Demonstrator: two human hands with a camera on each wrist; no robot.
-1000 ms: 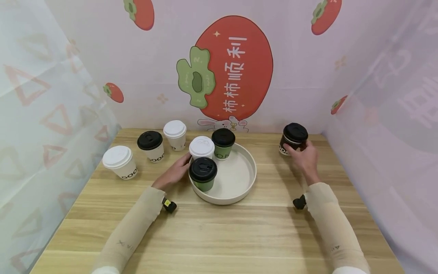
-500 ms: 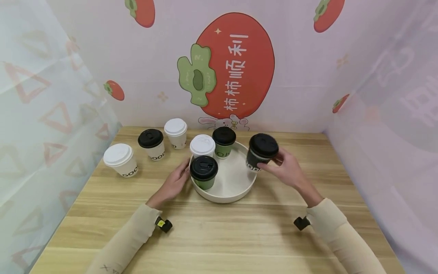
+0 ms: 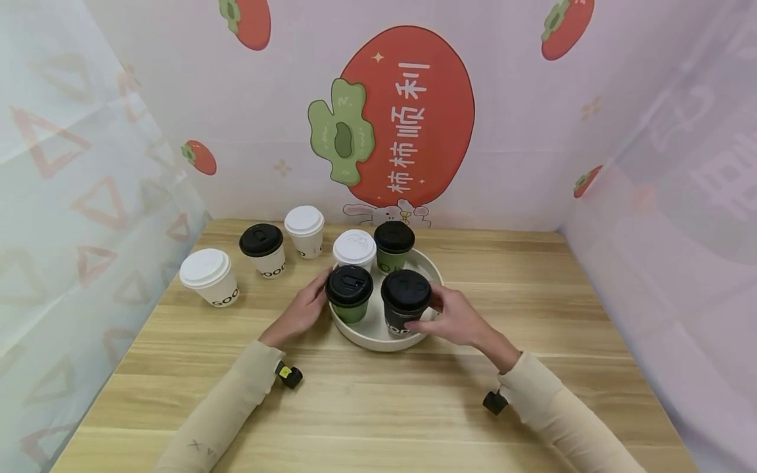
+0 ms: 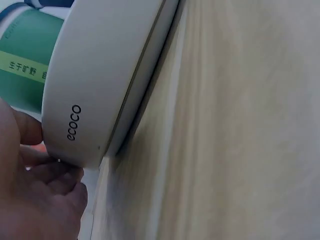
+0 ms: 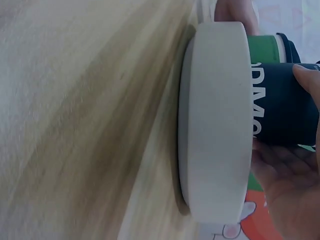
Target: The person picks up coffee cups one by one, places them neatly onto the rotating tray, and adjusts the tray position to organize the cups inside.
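Note:
My right hand (image 3: 458, 320) grips a black paper coffee cup (image 3: 404, 309) with a black lid, thumb in front and fingers behind. In the head view this cup is upright over the front right of the round cream tray (image 3: 367, 341). The right wrist view shows the dark cup (image 5: 287, 107) at the tray's rim, its base hidden behind the wall. My left hand (image 3: 301, 313) holds the tray's left side, fingers curled against the wall in the left wrist view. On the tray are two green cups with black lids, one front left (image 3: 350, 295) and one behind (image 3: 393, 246), plus a white-lidded cup (image 3: 355, 249).
Left of the tray on the wooden table (image 3: 378, 407) stand a white cup with a white lid (image 3: 209, 277), a white cup with a black lid (image 3: 263, 251) and another white-lidded cup (image 3: 305, 231). A printed cloth (image 3: 508, 118) hangs behind the table.
My right hand has carried the black cup leftward from the table's back right to the front right of the tray. My left hand has stayed at the tray's left side.

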